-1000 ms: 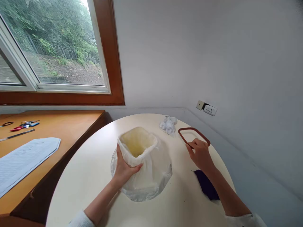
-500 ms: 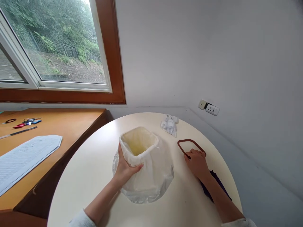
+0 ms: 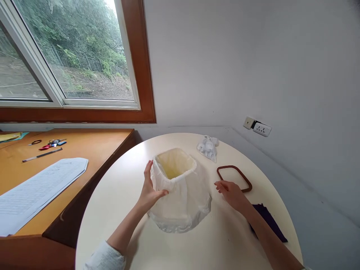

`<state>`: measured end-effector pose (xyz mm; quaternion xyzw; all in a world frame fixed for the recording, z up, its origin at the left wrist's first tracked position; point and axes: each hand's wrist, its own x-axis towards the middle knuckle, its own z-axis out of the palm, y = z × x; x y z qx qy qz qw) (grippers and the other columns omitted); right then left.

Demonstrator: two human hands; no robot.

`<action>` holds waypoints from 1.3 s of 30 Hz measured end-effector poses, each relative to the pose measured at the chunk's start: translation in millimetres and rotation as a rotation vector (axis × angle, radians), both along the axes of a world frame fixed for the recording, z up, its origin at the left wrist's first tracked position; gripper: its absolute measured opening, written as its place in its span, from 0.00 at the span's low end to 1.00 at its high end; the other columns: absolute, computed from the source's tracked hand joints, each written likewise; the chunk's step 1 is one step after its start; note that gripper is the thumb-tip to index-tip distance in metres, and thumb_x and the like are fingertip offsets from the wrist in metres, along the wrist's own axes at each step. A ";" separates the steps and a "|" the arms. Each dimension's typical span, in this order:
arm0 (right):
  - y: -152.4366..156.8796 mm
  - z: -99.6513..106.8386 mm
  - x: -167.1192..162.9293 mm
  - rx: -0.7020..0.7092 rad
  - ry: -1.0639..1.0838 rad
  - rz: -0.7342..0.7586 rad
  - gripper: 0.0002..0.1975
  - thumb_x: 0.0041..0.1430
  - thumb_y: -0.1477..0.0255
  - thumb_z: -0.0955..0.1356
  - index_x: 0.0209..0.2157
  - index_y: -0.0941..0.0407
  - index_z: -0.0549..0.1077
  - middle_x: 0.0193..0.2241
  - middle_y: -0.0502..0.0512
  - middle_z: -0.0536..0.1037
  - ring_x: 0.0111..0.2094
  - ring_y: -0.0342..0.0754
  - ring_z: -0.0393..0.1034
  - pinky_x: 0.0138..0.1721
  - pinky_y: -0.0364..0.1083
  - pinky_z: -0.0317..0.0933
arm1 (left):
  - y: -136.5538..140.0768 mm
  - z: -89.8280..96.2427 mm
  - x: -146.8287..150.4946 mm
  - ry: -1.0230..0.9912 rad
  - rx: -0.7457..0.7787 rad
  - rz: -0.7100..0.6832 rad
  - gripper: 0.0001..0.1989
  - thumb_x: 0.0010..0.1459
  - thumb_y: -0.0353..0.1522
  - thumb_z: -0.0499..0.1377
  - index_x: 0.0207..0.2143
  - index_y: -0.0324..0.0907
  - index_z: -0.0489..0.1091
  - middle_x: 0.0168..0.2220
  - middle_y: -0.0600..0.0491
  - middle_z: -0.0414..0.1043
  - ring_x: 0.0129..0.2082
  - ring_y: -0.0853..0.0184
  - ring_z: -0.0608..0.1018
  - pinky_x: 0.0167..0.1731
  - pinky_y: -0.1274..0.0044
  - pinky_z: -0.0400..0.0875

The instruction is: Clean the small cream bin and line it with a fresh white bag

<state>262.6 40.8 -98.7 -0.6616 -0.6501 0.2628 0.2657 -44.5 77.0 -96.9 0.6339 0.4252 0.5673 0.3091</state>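
Observation:
A bin [image 3: 177,165] with a pale yellow inside stands upright on the round table, lined with a thin white plastic bag [image 3: 182,204] whose edge is folded down over its outside. Against the bin's left side, my left hand [image 3: 150,191] rests with fingers stretched and thumb apart across the front of the bag. A brown rectangular ring [image 3: 237,170] with rounded corners lies flat to the right. My right hand [image 3: 232,193] is over the ring's near left edge, off its grip, fingers loosely extended towards the bin with nothing visible in them.
A crumpled white plastic bag [image 3: 208,147] lies at the back of the round table [image 3: 118,195]. Dark purple material [image 3: 271,223] sits partly under my right forearm. On the wooden desk [image 3: 92,140] are papers [image 3: 47,183], a pen [image 3: 42,155] and keys [image 3: 54,142].
My right hand has let go of the brown ring and moved left towards the bin. My left hand's fingers have come out wider from the rim. The whole view has shifted a little.

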 end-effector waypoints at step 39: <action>41.5 55.9 -26.5 0.036 1.263 0.201 0.21 0.57 0.63 0.56 0.49 0.54 0.66 0.48 0.57 0.71 0.48 0.52 0.66 0.48 0.54 0.61 | 35.0 69.5 -55.7 -0.538 -0.360 0.096 0.18 0.44 0.41 0.61 0.33 0.36 0.72 0.24 0.54 0.70 0.22 0.72 0.70 0.21 0.82 0.63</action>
